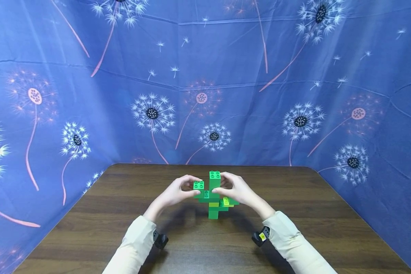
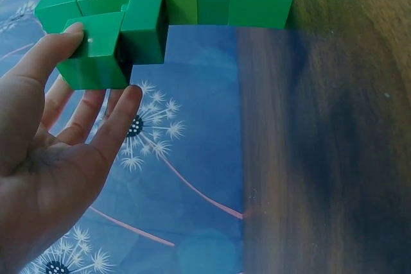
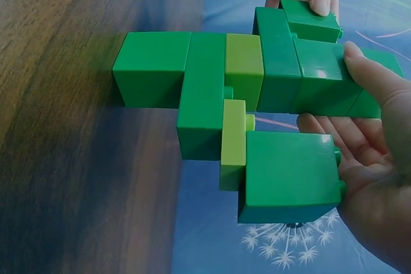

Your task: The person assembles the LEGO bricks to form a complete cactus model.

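Note:
An upright build of green toy bricks (image 1: 213, 214) is at the middle of the wooden table, its foot at the tabletop. A yellow-green brick (image 3: 244, 68) sits in its trunk. My left hand (image 1: 178, 190) pinches the green brick (image 2: 93, 59) topping the left branch, thumb on the near face and fingers behind. With thumb in front and fingers behind, my right hand (image 1: 238, 188) holds the tall centre column (image 1: 214, 183). Below that hand juts a right branch with a thin yellow-green brick (image 3: 234, 145) and a green end brick (image 3: 289, 171), partly hidden in the head view.
The brown wooden table (image 1: 123, 220) runs back to a blue cloth (image 1: 253, 125) printed with dandelions, which hangs behind it and along both sides. A black wrist camera (image 1: 161, 240) is strapped on the left wrist, another black camera (image 1: 260, 236) on the right.

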Available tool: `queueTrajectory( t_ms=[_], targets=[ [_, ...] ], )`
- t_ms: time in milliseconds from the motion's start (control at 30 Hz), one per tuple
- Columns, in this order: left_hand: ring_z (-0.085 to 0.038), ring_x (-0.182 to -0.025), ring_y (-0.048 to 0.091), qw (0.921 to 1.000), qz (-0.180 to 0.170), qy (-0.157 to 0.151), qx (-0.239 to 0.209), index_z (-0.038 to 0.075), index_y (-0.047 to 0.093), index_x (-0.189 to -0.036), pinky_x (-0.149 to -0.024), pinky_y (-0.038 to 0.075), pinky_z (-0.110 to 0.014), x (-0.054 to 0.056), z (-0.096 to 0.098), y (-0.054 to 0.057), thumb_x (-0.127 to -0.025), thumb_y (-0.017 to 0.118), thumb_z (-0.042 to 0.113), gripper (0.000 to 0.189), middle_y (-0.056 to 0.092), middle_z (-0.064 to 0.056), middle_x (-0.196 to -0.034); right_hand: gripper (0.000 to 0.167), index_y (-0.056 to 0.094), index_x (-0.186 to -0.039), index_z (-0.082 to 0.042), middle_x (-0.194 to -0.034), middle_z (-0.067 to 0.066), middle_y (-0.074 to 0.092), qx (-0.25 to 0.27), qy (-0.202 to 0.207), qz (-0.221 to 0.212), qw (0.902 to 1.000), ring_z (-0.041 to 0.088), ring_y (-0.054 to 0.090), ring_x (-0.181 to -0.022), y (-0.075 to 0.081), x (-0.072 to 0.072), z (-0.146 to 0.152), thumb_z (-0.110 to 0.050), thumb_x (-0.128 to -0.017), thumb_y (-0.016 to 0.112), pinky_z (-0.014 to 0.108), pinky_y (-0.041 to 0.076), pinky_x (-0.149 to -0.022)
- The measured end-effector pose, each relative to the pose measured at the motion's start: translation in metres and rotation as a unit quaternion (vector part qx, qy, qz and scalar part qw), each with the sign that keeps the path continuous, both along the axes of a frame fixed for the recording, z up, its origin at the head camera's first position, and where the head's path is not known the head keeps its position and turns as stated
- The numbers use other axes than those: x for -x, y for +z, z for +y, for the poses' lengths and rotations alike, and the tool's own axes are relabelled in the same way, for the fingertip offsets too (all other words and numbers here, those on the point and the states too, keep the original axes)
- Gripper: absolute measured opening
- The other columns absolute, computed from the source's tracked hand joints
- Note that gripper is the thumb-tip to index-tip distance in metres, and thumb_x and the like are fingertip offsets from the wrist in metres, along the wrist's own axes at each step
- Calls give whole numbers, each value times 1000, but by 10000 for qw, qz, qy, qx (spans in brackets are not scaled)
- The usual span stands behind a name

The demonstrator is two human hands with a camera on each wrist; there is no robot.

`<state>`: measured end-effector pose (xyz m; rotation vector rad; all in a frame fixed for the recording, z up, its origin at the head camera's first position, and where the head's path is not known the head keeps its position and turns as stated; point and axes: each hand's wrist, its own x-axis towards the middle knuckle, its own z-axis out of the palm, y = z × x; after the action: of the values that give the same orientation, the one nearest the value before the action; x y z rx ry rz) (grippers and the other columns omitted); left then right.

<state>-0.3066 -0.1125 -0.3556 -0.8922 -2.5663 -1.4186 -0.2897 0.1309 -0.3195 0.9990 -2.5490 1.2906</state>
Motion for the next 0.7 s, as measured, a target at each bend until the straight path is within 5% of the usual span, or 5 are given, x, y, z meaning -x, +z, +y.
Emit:
queueTrajectory(
  t_ms=[200,367,700],
  targets=[
    [-19,-94,60,10000,-64,75,4,9,61,-119,-84,46,-40,-6,1,7,-86,69,18,36,64,-7,-104,32,60,-111,-2,-92,12,67,-67,39,-124,9999,22,65,-83,3,1,0,-14,-83,71,27,51,-76],
    [-16,-95,60,9997,-211,122,-45,18,62,-119,-84,46,-37,3,-3,-2,-84,71,25,37,64,0,-105,31,60,-109,-2,-92,13,67,-88,37,-116,9999,21,65,-83,5,1,-1,-14,-83,72,27,51,-76],
    [-14,-92,62,9997,-183,-141,-67,11,60,-121,-82,47,-30,4,-4,-2,-85,70,23,38,63,-6,-108,28,59,-105,-2,-90,12,67,-16,185,-148,9997,23,66,-83,5,0,-1,-12,-83,71,28,52,-76]
  ],
)
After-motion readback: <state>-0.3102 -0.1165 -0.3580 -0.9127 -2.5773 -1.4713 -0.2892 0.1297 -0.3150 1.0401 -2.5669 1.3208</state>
